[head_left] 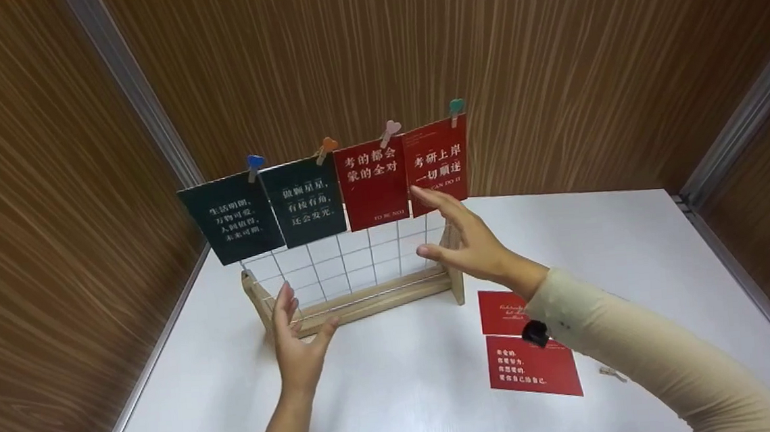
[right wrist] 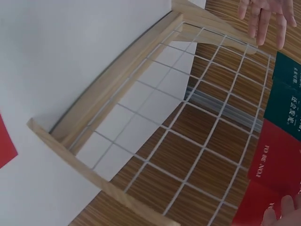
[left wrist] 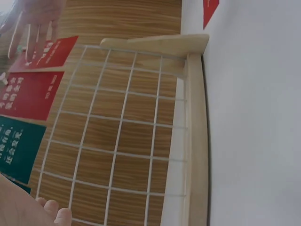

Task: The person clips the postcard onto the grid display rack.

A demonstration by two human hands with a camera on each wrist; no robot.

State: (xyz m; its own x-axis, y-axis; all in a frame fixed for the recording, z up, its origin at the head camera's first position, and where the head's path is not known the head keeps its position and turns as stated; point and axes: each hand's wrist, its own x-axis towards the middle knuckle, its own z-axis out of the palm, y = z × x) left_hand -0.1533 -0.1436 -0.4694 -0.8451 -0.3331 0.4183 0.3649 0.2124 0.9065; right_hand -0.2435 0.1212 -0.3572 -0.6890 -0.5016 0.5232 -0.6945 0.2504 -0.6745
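Observation:
A white wire grid (left wrist: 115, 149) stands in a wooden base (head_left: 381, 304). Along its top hang two dark green cards (head_left: 236, 219) on the left and two red cards (head_left: 377, 199) on the right, all bearing white writing. Heart-topped clothespins hold them: blue (head_left: 255, 162), orange (head_left: 330, 144), pink (head_left: 392, 128) and teal (head_left: 457, 106). My left hand (head_left: 300, 354) is at the base's left end, fingers extended and thumb spread, holding nothing. Near the rightmost red card, my right hand (head_left: 471, 240) is spread and holds nothing; whether its fingertips touch the card I cannot tell.
On the white table (head_left: 398, 405), two more red cards lie right of the rack, one (head_left: 500, 309) above the other (head_left: 535, 381), partly under my right sleeve. A small clothespin (head_left: 613, 373) lies beside them. Wood-grain walls (head_left: 401, 52) enclose the back and sides.

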